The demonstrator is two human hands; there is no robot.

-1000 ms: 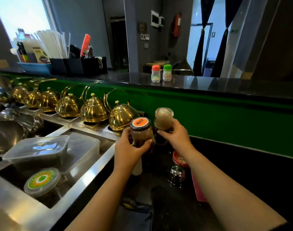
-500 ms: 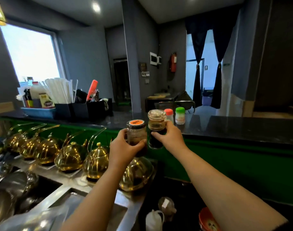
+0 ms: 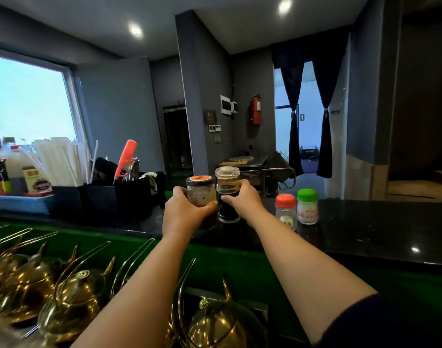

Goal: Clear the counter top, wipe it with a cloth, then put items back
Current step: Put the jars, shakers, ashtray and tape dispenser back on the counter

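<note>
Jar with the orange lid [image 3: 200,194] stands upright, long axis vertical, lid up, just above the near edge of the black counter top [image 3: 365,227], a little to 11 o'clock of frame centre. The left hand [image 3: 183,213] wraps it from the 8 o'clock side, fingers curled round the glass and thumb across its front, so the grip is closed on the jar. Whether its base touches the counter cannot be told, since the hand hides it.

Touching it at 3 o'clock is the dark sauce bottle [image 3: 227,194], also upright, clear stepped cap at 12 o'clock and dark liquid filling the lower body. The right hand [image 3: 242,202] clamps it from the 4 o'clock side, thumb on the front, fingers curled behind. Its base sits at or just over the counter surface.

Further toward 3 o'clock, two small shakers rest on the counter near each other: a red-capped shaker [image 3: 286,210] and a green-capped shaker [image 3: 307,206], both upright.

At 9 o'clock on the counter stand black organiser boxes [image 3: 129,197] with white straws [image 3: 56,163]. Brass teapots [image 3: 71,300] line the lower level at 7 o'clock.
</note>
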